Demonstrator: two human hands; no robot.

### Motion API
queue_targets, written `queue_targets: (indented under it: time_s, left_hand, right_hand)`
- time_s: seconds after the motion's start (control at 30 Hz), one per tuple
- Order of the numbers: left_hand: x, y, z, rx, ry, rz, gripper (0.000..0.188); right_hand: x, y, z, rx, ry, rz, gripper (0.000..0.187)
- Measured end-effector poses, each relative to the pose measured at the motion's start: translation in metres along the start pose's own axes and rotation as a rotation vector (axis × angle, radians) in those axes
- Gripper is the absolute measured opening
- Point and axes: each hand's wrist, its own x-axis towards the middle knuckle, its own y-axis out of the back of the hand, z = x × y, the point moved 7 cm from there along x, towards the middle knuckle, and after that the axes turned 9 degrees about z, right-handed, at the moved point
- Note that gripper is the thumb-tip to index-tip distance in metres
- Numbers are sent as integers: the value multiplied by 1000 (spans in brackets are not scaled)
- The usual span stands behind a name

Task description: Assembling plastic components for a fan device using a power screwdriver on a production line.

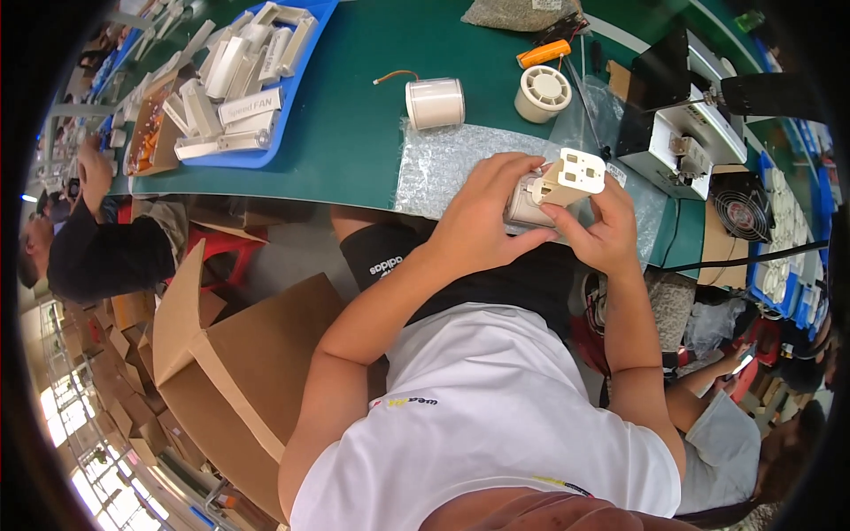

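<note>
Over the near edge of the table, both my hands are closed round a small assembly. My left hand (pixel 482 217) grips a white cylindrical housing (pixel 526 202), its fingers over the top and its thumb along the near side. My right hand (pixel 604 228) holds a cream plastic bracket (pixel 580 170) with square openings, which sits against the housing. How the two parts join is hidden by my fingers. Beyond them stand another white cylinder (pixel 436 103) with a thin wire and connector, and a round white part with a vented top (pixel 544 92).
Bubble wrap (pixel 434 168) lies beneath my hands on the green table (pixel 354 115). A blue tray (pixel 268 152) of white plastic housings is at left. An orange cylindrical battery (pixel 543 54) lies behind. A black-and-silver machine (pixel 677 133) stands right; an open cardboard box (pixel 257 354) is beside me.
</note>
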Motion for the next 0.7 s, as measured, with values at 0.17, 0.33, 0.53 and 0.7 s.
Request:
queue_targets:
  time_s: [0.17,0.33,0.53,0.7]
  left_hand:
    - [-1,9,-13,-178,74,-77,57]
    - [-3,6,-18,-207,84,-105,55]
    - [-6,8,-16,-190,95,-52,56]
    - [-9,10,-19,-176,98,-50,57]
  right_hand:
    - [9,-3,-13,-120,102,-90,39]
    - [17,-5,-16,-139,126,-143,40]
    - [12,-5,-7,-96,10,-171,41]
    - [7,-5,4,-56,1,-147,41]
